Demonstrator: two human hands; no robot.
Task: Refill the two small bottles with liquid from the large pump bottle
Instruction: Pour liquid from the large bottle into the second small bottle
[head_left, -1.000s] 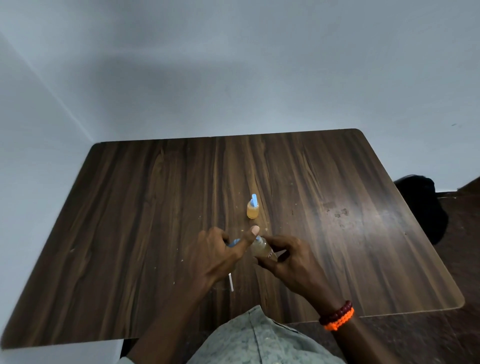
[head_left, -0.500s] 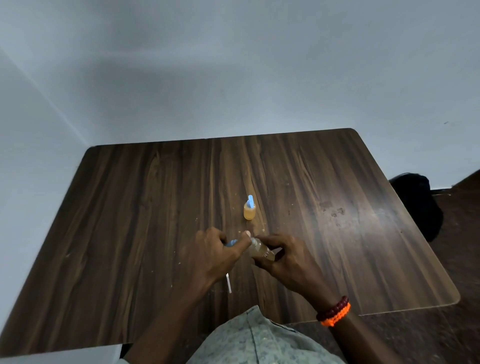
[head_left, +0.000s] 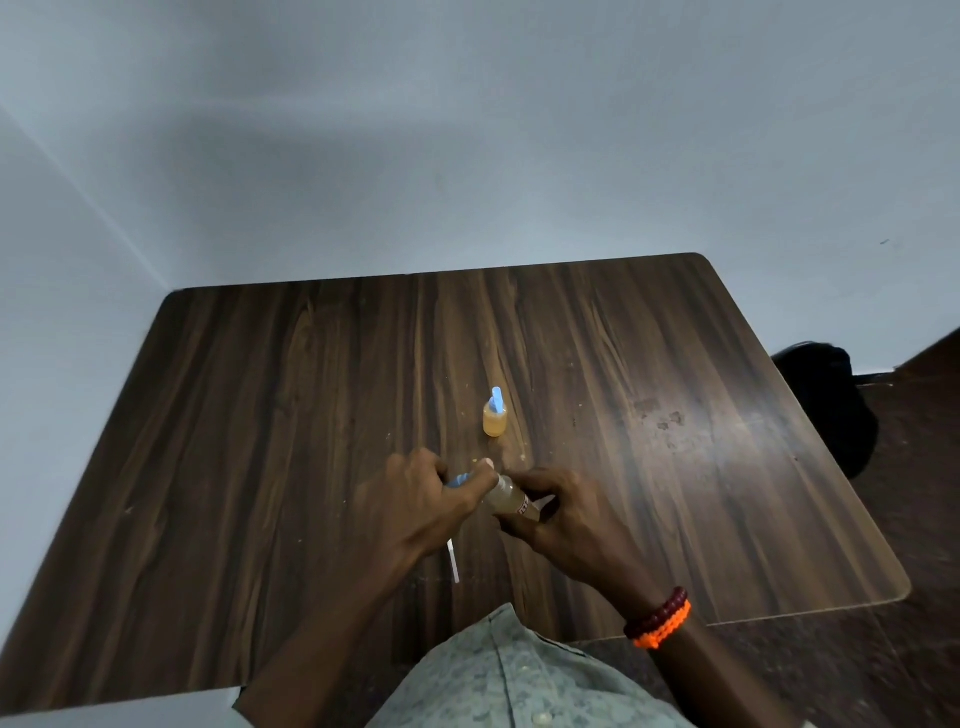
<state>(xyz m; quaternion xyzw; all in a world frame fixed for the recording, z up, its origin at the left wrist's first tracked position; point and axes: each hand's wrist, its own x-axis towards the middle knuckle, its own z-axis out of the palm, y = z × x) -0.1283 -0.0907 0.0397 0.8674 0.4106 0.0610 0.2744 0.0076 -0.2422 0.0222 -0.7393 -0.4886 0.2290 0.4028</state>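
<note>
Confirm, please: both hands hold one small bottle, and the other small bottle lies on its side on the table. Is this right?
Not quite. In the head view the other bottle stands upright on the table; both hands, left and right, do hold one bottle.

Looks like I'm in a plain spare room or small office, hard to say which. I'm at a dark wood-grain laminate table (head_left: 311, 415) with rounded corners, shoved right into the corner of two bare pale grey-blue walls (head_left: 467, 156). Nothing hangs on them. The tabletop is scuffed, with a few crumbs and stains (head_left: 660, 413) on the right side. The floor (head_left: 909, 395) is dark, and some black bag-like lump (head_left: 831, 400) sits beside the table.
</note>
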